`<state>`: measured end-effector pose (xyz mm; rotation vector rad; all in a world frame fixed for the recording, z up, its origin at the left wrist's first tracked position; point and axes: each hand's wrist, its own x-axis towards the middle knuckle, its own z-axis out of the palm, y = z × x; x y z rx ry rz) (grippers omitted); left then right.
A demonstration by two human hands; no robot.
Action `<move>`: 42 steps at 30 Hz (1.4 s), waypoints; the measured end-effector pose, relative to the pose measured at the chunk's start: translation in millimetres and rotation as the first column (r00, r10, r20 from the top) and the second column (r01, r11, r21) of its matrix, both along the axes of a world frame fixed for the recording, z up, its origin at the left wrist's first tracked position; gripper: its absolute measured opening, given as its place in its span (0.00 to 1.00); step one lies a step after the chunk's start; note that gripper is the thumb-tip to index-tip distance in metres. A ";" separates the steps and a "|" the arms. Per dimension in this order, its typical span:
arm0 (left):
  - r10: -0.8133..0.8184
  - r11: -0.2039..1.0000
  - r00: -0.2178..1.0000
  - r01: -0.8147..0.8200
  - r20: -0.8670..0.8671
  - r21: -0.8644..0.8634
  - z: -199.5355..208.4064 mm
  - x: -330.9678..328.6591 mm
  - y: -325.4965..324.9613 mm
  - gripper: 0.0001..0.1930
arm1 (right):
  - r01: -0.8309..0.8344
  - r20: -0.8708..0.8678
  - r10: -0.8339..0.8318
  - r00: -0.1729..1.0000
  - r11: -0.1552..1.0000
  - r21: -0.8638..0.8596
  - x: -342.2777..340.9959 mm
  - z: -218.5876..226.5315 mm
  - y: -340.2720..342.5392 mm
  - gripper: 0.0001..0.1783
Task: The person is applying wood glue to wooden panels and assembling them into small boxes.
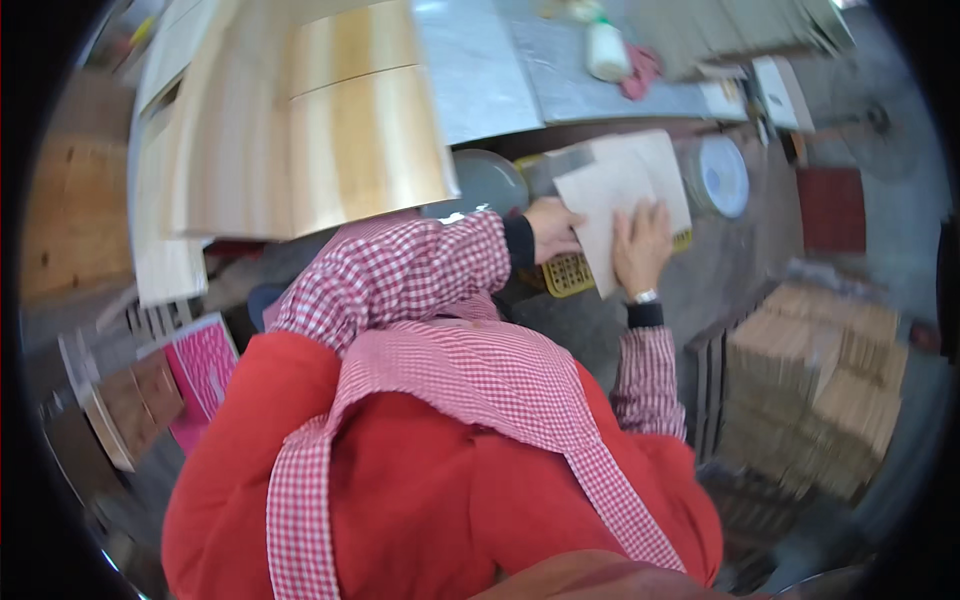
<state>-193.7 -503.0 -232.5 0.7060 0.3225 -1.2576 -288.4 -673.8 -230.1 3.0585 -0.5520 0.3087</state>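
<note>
Over a yellow plastic basket (568, 277), a pale flat rectangular sheet or thin board (630, 170) is tilted; I cannot tell whether it is paper or wood. My left hand (553, 230) pinches its left edge, fingers bent and partly hidden. On its upper face lies my right hand (642, 248), fingers stretched out. Most of the basket is hidden beneath the sheet. Left of it, close to my left hand, sits a round grey-green basin or stool top (488, 180).
Striped wooden panels (360, 130) stand on the grey worktop (470, 70) at the left. A white bottle (606, 50) and a pink cloth (641, 72) lie at the back. A white bucket (722, 177) stands right of the sheet. Stacked wooden boards (815, 370) sit on a pallet at the right.
</note>
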 end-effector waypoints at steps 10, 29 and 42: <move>0.179 0.984 0.902 -0.164 0.393 -0.070 43.0 19.1 117.9 0.19 | -0.215 0.174 0.135 0.975 0.750 0.625 81.9 163.1 49.8 0.22; 0.145 0.433 0.382 -0.854 0.913 0.288 64.7 -40.3 348.0 0.24 | -0.795 0.361 0.804 0.473 0.566 -0.218 269.8 170.0 243.7 0.21; -0.145 0.578 0.266 -0.759 0.953 0.300 57.6 24.5 331.3 0.29 | -0.760 0.287 0.811 0.510 0.581 -0.291 294.0 152.4 247.1 0.23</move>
